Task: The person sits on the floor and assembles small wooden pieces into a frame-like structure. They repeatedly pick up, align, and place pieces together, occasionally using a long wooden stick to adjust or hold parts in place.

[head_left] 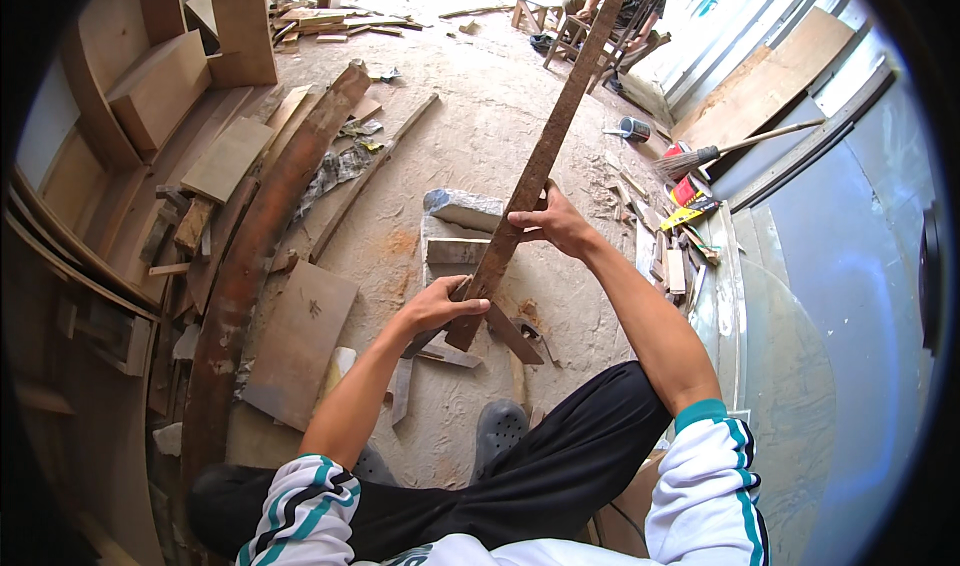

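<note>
A long, dark brown wooden strip (566, 111) slants up and away in front of me. My right hand (556, 228) is closed around it partway up, thumb across its face. Near the strip's lower end, my left hand (440, 306) grips it with the thumb on top; its other fingers are partly hidden. A shorter dark piece of wood (517, 338) crosses behind that end. Below lie a pale flat piece (450, 355) and a grey, blade-like piece (402, 391). Beyond the strip, on the ground, rest a wooden block (457, 252) and a whitish rough block (465, 209).
A long reddish-brown board (240, 306), a flat panel (302, 341) and scrap wood lie to the left beside wooden cabinet frames (240, 26). On the right are a broom (690, 158), a yellow-handled saw (690, 213), a can (633, 129) and offcuts. Far off, a person sits on a chair (600, 46).
</note>
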A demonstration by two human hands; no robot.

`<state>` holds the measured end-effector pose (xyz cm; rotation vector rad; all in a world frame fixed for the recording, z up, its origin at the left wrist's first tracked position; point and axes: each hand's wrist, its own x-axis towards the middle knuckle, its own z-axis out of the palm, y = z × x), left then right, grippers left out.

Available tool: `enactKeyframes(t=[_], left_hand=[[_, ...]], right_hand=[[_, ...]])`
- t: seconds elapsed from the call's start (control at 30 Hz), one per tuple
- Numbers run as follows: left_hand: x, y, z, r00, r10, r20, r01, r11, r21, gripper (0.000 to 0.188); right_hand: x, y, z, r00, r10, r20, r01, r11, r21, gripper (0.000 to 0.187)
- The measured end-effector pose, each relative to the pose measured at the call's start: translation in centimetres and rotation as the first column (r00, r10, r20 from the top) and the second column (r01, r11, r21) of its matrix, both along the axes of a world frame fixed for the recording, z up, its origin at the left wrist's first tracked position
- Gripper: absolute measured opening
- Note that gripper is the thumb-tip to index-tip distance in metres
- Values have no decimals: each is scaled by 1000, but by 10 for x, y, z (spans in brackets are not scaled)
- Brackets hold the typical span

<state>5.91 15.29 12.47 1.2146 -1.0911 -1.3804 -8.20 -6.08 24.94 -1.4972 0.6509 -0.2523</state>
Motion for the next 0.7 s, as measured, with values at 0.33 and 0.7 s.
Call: enactKeyframes(t=[0.33, 0.7], left_hand=[[-2, 6, -16, 999, 3, 37, -7, 995, 95, 59], [22, 0, -15, 998, -28, -64, 40, 978, 204, 86]], right_hand=[[-1, 1, -8, 997, -76, -8, 76, 997, -27, 84], [-5, -25, -6, 995, -74, 72, 75, 997, -2, 87]])
